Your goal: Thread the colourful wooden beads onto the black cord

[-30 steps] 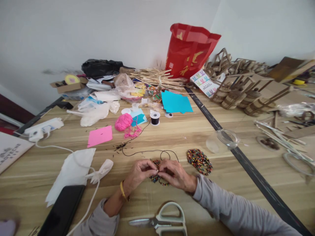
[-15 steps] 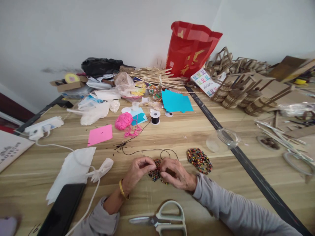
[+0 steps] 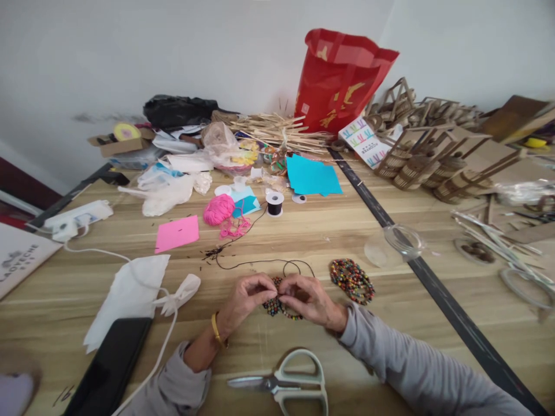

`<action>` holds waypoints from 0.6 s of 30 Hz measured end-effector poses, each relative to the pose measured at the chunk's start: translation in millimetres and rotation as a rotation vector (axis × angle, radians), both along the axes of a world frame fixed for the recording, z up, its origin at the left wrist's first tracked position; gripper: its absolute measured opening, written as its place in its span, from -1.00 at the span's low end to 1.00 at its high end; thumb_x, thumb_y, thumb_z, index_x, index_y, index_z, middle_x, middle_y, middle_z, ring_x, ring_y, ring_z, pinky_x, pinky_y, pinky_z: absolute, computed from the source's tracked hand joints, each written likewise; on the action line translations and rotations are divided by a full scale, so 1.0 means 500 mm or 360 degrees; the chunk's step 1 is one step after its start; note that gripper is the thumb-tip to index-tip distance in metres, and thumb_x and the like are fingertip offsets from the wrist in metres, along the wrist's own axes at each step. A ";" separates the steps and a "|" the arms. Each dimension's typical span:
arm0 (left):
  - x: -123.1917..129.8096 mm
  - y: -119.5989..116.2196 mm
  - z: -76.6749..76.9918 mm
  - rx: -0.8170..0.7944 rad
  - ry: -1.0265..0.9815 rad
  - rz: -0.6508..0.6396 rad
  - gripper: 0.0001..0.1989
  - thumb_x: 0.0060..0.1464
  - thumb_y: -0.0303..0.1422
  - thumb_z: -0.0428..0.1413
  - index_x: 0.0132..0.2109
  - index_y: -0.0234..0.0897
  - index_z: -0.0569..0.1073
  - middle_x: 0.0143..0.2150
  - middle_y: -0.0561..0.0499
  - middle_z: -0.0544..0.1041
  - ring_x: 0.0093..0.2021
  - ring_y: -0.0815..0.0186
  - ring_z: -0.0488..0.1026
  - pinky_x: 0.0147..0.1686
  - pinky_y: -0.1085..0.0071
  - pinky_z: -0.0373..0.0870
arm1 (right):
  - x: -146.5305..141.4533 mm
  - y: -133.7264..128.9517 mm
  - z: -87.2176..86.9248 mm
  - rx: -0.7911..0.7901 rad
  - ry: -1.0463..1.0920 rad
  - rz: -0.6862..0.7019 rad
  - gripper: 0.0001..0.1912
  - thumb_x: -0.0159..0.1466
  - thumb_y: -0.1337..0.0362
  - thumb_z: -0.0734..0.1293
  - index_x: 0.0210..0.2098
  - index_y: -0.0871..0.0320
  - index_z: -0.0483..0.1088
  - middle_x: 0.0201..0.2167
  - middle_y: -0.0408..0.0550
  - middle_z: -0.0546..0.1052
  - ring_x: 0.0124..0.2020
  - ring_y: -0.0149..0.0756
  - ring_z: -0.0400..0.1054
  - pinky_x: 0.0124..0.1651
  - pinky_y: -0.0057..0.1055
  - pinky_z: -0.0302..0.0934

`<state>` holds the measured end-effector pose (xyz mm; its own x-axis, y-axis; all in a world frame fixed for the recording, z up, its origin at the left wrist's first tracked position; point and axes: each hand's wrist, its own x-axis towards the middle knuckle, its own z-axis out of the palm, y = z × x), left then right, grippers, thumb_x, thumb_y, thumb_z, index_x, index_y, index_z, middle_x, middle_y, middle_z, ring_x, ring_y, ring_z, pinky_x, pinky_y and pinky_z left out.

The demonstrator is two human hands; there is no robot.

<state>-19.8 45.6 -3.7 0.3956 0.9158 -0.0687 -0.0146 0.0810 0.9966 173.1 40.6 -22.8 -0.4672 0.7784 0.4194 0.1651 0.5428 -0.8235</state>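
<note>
My left hand (image 3: pixel 250 296) and my right hand (image 3: pixel 309 299) meet fingertip to fingertip, thumbs and forefingers pinched on a strand of small multicoloured beads (image 3: pixel 291 315). The exact spot they grip is hidden by the fingers. Behind and under the fingertips lies a cluster of dark, mixed-colour beads (image 3: pixel 272 306). A thin black cord (image 3: pixel 243 266) loops on the table just beyond my hands and runs back to a white spool of black cord (image 3: pixel 274 203). To the right of my right hand rests a heap of beaded bracelets (image 3: pixel 351 281). Scissors (image 3: pixel 286 382) with pale handles lie nearer me, below both hands.
Left are a black phone (image 3: pixel 108 367), white paper (image 3: pixel 125 300) and a white cable (image 3: pixel 167 341). Pink yarn (image 3: pixel 218 209), pink paper (image 3: pixel 177 233) and blue sheets (image 3: pixel 313 175) lie farther back. Clear tubing (image 3: pixel 404 241) and small wooden buckets (image 3: pixel 411 170) are on the right.
My right hand's fingertips have come to meet the left's, in a tighter pinch. More of the bead strand shows under the right hand. The view has shifted slightly.
</note>
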 end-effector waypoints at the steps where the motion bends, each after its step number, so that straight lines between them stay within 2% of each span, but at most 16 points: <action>1: 0.000 0.000 -0.001 0.0014 0.0006 -0.0003 -0.82 -0.08 -0.29 0.26 -0.44 -0.36 0.53 -0.42 -0.02 0.48 -0.36 0.31 0.38 -0.30 0.44 0.30 | 0.000 0.001 0.000 0.0036 0.0003 -0.0011 -0.81 0.30 0.19 0.28 -0.27 0.21 0.35 -0.47 -0.08 0.45 -0.48 -0.43 0.30 -0.45 -0.54 0.22; 5: 0.000 0.000 -0.006 0.0043 0.0000 -0.0004 -0.85 -0.06 -0.34 0.24 -0.44 -0.36 0.53 -0.44 0.00 0.46 -0.38 0.34 0.37 -0.33 0.47 0.28 | -0.002 0.004 0.007 0.0153 0.0045 -0.0005 -0.83 0.32 0.21 0.27 -0.30 0.20 0.37 -0.45 -0.04 0.46 -0.44 -0.39 0.32 -0.39 -0.49 0.24; 18: -0.001 0.001 -0.017 0.0091 0.0022 -0.0016 -0.88 -0.04 -0.37 0.22 -0.43 -0.36 0.52 -0.44 0.01 0.46 -0.38 0.35 0.37 -0.32 0.46 0.27 | -0.004 0.006 0.010 0.0177 0.0080 0.0036 -0.86 0.33 0.29 0.24 -0.33 0.20 0.37 -0.48 -0.06 0.43 -0.44 -0.39 0.29 -0.37 -0.49 0.21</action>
